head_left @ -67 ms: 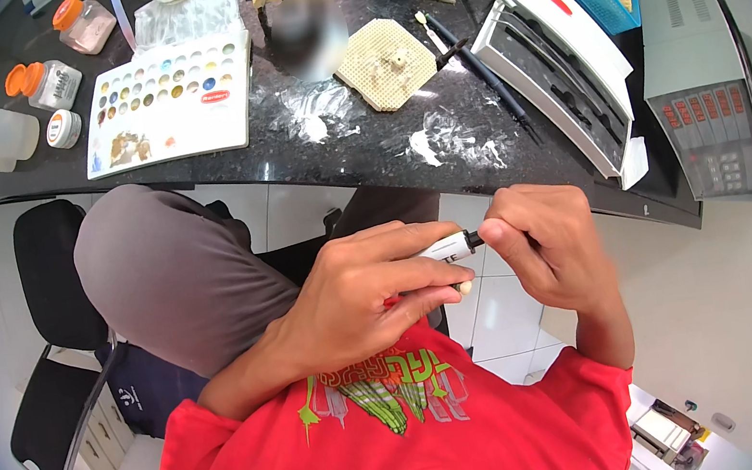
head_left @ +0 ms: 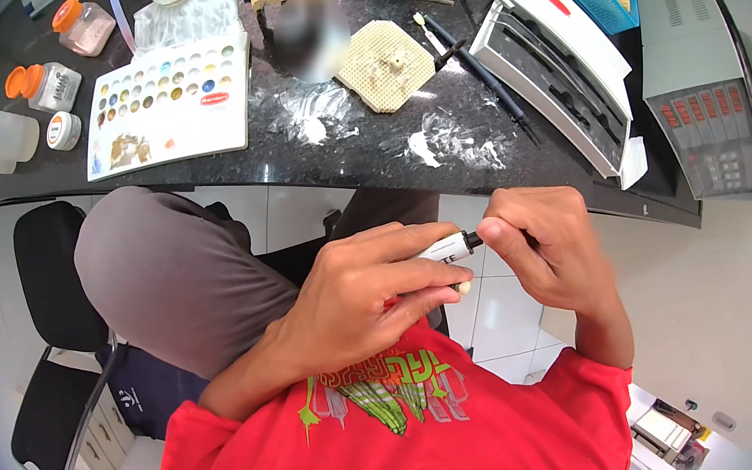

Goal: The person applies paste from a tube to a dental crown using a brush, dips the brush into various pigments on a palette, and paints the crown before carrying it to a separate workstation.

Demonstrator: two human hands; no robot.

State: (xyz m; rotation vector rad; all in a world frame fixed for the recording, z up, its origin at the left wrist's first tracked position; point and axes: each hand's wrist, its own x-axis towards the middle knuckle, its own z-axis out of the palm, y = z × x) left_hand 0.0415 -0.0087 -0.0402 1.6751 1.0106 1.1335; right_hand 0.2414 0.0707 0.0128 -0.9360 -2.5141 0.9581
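Observation:
My left hand (head_left: 359,286) is closed around a white cylindrical tube (head_left: 444,250), held in front of my red shirt below the bench edge. A black neck (head_left: 473,239) at the tube's right end reaches my right hand (head_left: 543,244). The right thumb and curled fingers pinch that black end, and the fingers hide the rest of it. By the left thumb tip a small cream, tooth-like piece (head_left: 465,288) sticks out; what carries it is mostly hidden in the left hand.
On the dark bench (head_left: 327,169) lie a white palette (head_left: 169,149) with coloured wells, a cream honeycomb tray (head_left: 371,70), brushes (head_left: 494,81) and an open white case (head_left: 551,107). Jars (head_left: 53,89) stand at left. A grey box-shaped device (head_left: 690,23) is at right, a black chair (head_left: 57,283) at left.
Both hands keep nearly the same place. The lettering on the white tube has shifted slightly, as if the tube turned a little.

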